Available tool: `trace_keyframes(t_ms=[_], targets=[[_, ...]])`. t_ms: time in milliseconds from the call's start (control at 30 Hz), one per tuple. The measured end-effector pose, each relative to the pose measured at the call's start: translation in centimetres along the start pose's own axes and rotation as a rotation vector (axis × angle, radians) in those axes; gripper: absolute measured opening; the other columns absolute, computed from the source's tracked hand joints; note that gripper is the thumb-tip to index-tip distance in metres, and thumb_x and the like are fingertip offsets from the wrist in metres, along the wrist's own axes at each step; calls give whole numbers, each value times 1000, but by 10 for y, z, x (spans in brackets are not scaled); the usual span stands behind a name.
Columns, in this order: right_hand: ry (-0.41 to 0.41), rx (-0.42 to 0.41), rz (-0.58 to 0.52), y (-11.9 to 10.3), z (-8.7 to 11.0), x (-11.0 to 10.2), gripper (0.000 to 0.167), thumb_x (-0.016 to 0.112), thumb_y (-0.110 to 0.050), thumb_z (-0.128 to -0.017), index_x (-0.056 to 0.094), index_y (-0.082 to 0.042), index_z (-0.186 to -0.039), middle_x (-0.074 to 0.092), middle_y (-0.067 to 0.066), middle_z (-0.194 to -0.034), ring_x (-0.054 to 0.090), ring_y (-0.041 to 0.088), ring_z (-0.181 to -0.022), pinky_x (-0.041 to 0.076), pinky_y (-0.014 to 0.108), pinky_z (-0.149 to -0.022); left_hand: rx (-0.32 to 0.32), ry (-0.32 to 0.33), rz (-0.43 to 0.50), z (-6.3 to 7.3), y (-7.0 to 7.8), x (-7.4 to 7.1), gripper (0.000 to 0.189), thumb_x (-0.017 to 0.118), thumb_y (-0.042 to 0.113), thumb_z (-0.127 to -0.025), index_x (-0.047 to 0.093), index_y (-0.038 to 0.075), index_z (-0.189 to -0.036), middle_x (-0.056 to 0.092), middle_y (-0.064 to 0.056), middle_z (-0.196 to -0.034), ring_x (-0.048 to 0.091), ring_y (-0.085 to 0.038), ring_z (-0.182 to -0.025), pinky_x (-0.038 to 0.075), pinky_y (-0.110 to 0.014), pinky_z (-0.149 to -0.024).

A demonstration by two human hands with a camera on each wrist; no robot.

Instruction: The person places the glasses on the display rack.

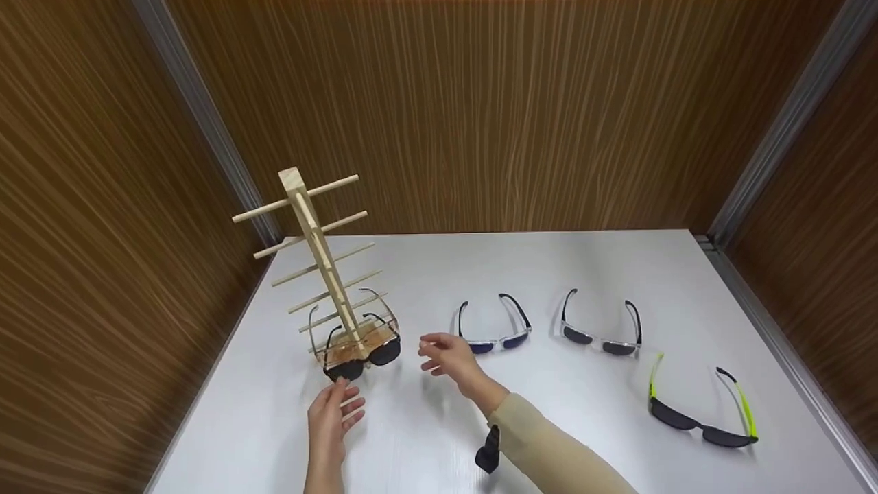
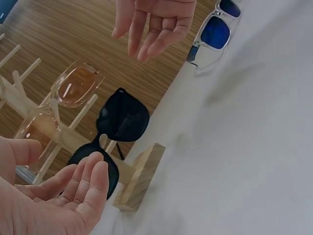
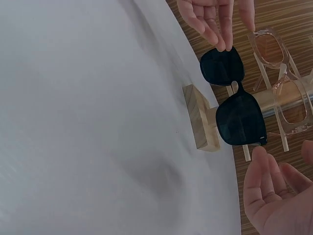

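Observation:
Black sunglasses (image 1: 384, 352) hang on the lowest part of a wooden display rack (image 1: 322, 254), lenses toward me. Just behind and above them on the rack sits a pair with a clear frame and amber lenses (image 2: 78, 88). My left hand (image 1: 329, 418) is at the black pair's left lens, fingers loosely bent and thumb apart; whether a fingertip touches the lens I cannot tell. To the right of the rack my right hand (image 1: 449, 358) hovers with relaxed fingers and holds nothing. In the right wrist view its fingertips (image 3: 259, 152) appear close to the black frame's corner.
On the white table (image 1: 411, 274) lie clear-framed sunglasses with blue lenses (image 1: 514, 340), another clear-framed pair with dark lenses (image 1: 578, 335), and a dark pair with neon-yellow temples (image 1: 728, 438). Wood-grain panels (image 1: 480, 116) wall the table at the back and sides.

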State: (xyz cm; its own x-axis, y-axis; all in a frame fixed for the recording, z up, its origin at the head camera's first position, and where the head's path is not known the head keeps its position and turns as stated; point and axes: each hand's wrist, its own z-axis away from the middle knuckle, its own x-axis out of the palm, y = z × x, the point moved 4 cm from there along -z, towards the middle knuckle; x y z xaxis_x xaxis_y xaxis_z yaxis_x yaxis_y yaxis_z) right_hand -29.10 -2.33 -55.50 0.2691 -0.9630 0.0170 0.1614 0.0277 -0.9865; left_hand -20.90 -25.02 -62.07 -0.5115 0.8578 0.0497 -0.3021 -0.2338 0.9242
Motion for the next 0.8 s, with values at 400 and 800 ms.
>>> trace_keyframes(t_ms=[400,800], targets=[[31,9,-15,23,15,-15,39,61,-19,-90,56,7,-118,67,9,-89,67,23,-71,54,40,-68,-48,-101,11,48,25,24,50,51,36,-95,47,-4,-125,61,-18,-106,64,-26,-89,53,-36,-74],[16,-2,-40,29,35,-27,40,60,-21,-91,55,7,-120,67,10,-92,67,29,-76,53,42,-71,-118,-113,-6,49,11,39,47,52,34,-95,48,-3,-124,61,-18,-107,65,-23,-86,54,-37,-74]])
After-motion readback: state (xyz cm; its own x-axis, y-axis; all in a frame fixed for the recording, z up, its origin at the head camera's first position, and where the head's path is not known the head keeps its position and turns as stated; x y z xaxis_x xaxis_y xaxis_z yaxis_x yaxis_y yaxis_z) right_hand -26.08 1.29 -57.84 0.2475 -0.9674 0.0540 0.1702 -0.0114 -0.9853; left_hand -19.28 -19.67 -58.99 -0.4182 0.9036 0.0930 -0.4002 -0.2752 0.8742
